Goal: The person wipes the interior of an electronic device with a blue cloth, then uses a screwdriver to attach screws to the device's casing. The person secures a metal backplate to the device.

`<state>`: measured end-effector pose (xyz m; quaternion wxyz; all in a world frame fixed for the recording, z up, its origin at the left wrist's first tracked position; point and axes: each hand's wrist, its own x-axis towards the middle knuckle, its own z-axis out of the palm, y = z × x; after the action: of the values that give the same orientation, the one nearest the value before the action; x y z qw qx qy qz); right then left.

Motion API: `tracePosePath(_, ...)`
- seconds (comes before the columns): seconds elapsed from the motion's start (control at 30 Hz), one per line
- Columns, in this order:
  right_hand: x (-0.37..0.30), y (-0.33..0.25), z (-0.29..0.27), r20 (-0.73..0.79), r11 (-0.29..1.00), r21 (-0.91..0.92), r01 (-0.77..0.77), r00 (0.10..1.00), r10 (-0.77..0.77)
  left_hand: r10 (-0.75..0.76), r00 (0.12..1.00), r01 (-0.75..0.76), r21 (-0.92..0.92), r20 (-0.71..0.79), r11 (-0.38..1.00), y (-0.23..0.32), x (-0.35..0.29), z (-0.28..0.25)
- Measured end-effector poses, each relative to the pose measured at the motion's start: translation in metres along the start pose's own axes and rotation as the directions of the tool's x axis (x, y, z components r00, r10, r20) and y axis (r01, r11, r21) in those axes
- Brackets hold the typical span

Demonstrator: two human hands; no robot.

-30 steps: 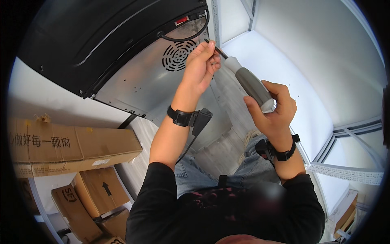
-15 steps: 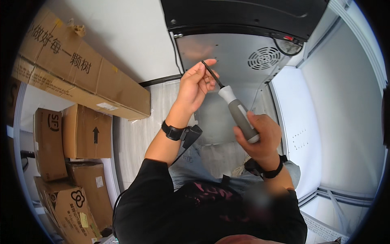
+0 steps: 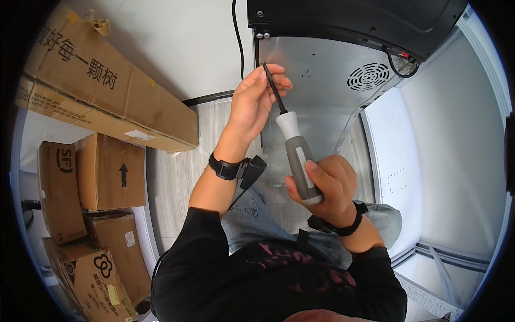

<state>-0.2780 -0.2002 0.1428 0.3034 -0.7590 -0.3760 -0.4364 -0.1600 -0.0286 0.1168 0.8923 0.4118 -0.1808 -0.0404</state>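
A screwdriver (image 3: 300,161) with a grey and white handle and a dark shaft points up and slightly left. My right hand (image 3: 332,185) is wrapped round the lower end of its handle. Near the tip, the thumb and forefinger of my left hand (image 3: 251,104) pinch the shaft, while the other fingers are loosely curled. The tip is by the upper left edge of a shiny metal panel (image 3: 322,121). Something small sits at the tip, too small to make out. Whether the tip touches the panel, I cannot tell.
Above the panel is a black machine body (image 3: 354,21); a round vent (image 3: 368,77) and a short black cable (image 3: 399,70) are at its right. A long cardboard box (image 3: 107,91) leans at left, above stacked cartons (image 3: 110,172). A white panel (image 3: 397,155) stands on the right.
The screwdriver has moved a little left and stands more upright, its tip now by the panel's left edge. Both hands have gone with it. The view has shifted, so the machine appears farther right.
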Motion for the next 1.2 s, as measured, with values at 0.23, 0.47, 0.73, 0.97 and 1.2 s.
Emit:
tracePosePath(0.23, 0.001, -0.005, 0.002, 0.004, 1.000, -0.008, -0.014, 1.000, 0.014, -0.021, 1.000, 0.021, 0.008, 0.001, 1.000, 0.004, 0.001, 0.000)
tracePosePath(0.47, 0.010, -0.014, 0.021, -0.143, 0.999, -0.025, -0.025, 0.989, 0.021, -0.157, 0.985, 0.169, -0.183, 0.078, 0.969, 0.018, -0.005, 0.002)
tracePosePath(0.73, 0.012, -0.031, 0.035, -0.009, 0.990, 0.131, -0.056, 0.998, 0.058, -0.230, 0.964, 0.262, -0.356, 0.131, 0.897, 0.024, -0.007, -0.006)
tracePosePath(0.97, 0.009, -0.034, 0.022, 0.067, 0.999, 0.002, 0.053, 0.996, -0.053, -0.280, 0.958, 0.284, -0.307, 0.058, 0.908, 0.029, -0.007, 0.000)
tracePosePath(1.2, 0.014, -0.038, 0.023, 0.076, 0.991, -0.107, -0.080, 0.993, 0.089, -0.290, 0.944, 0.324, -0.286, 0.154, 0.902, 0.027, -0.006, -0.009)
